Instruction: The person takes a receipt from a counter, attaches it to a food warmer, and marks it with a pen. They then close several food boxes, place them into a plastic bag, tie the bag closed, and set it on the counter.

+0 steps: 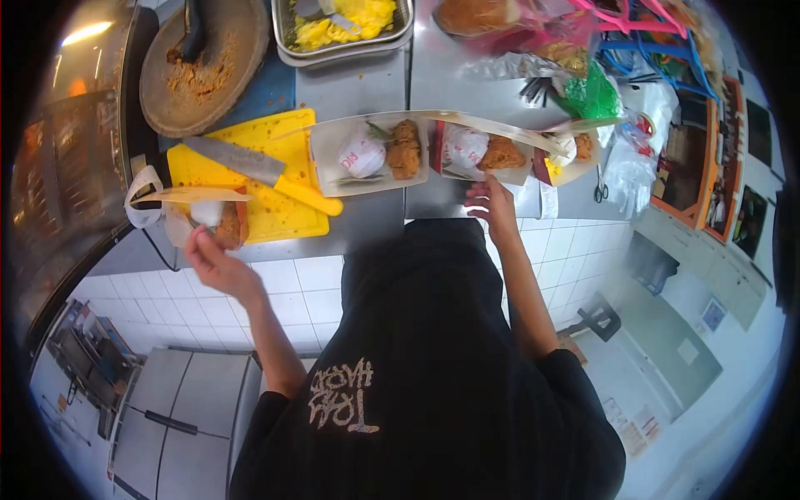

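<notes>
My left hand is at the near side of a small takeaway box, fingertips closed at its front wall. Inside that box sit a white wrapped bundle and a piece of fried chicken. My right hand has its fingers apart, one fingertip right at the front edge of another open box. This one has a paper-wrapped bundle with red print and fried chicken. Between my hands stands a similar filled box.
A large knife lies on the yellow cutting board. Behind are a stone mortar with brown paste and a metal tray of yellow food. To the right are a fourth box, scissors and plastic bags.
</notes>
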Motion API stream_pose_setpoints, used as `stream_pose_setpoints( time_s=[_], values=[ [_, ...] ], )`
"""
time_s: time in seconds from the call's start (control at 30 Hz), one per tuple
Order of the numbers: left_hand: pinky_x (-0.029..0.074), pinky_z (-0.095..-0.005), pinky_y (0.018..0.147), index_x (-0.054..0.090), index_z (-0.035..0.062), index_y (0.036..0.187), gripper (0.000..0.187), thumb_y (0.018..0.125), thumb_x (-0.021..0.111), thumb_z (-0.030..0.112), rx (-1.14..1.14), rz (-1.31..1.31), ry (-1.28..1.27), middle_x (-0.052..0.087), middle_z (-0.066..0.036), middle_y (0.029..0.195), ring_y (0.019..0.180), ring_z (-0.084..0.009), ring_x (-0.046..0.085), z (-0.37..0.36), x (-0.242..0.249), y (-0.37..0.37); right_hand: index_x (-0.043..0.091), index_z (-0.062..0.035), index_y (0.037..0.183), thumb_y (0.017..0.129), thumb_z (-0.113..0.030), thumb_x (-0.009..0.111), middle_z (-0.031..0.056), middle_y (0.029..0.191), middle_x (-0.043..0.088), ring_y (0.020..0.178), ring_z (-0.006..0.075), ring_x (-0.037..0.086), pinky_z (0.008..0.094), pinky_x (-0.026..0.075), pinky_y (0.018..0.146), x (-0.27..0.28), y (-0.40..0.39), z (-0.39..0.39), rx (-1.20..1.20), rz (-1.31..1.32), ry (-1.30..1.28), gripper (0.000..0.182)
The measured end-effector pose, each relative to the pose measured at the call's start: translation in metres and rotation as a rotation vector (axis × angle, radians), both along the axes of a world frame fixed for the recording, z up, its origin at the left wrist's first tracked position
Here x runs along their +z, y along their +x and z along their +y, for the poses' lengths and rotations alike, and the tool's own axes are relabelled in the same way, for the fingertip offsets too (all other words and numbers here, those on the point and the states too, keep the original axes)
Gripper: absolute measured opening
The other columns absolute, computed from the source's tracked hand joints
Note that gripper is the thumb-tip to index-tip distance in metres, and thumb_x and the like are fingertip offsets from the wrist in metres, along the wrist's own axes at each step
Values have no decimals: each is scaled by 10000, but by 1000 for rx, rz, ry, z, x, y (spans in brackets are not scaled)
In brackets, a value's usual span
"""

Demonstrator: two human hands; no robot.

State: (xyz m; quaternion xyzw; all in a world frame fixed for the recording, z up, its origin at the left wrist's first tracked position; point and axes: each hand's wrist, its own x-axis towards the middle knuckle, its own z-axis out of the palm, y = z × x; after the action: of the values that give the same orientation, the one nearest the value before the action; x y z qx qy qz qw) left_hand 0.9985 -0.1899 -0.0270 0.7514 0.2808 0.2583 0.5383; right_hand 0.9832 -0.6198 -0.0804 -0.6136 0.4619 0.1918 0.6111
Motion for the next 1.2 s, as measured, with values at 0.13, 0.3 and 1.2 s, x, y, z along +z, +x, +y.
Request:
stream_pose_setpoints(
  time_s=[0.13, 0.3, 1.2],
  values=[
    [434, -214, 713, 608, 8, 1093, 145, 1003, 533, 93, -422, 10, -37, 588, -28, 931, 793, -71, 509, -79, 14, 21, 611, 49, 1016, 930, -314, 537, 140, 883, 683, 732, 208, 676, 334, 539, 595, -12, -7, -3, -82, -70, 86, 381],
    [474, -234, 691, 661, 10, 1026, 122, 966, 559, 42, -718, -40, -24, 653, -62, 912, 743, -98, 598, -146, 30, 39, 605, 25, 1069, 973, -445, 529, 120, 916, 677, 756, 196, 667, 324, 542, 626, -3, -32, -16, -40, -62, 180, 486],
    [458, -339, 675, 710, 19, 929, 126, 917, 624, 110, -899, 33, 302, 682, -89, 867, 740, -217, 585, -488, 78, 32, 666, -1, 1036, 968, -222, 604, 115, 828, 683, 768, 199, 665, 320, 514, 699, 62, 138, -411, 477, -889, -628, 240]
  ],
)
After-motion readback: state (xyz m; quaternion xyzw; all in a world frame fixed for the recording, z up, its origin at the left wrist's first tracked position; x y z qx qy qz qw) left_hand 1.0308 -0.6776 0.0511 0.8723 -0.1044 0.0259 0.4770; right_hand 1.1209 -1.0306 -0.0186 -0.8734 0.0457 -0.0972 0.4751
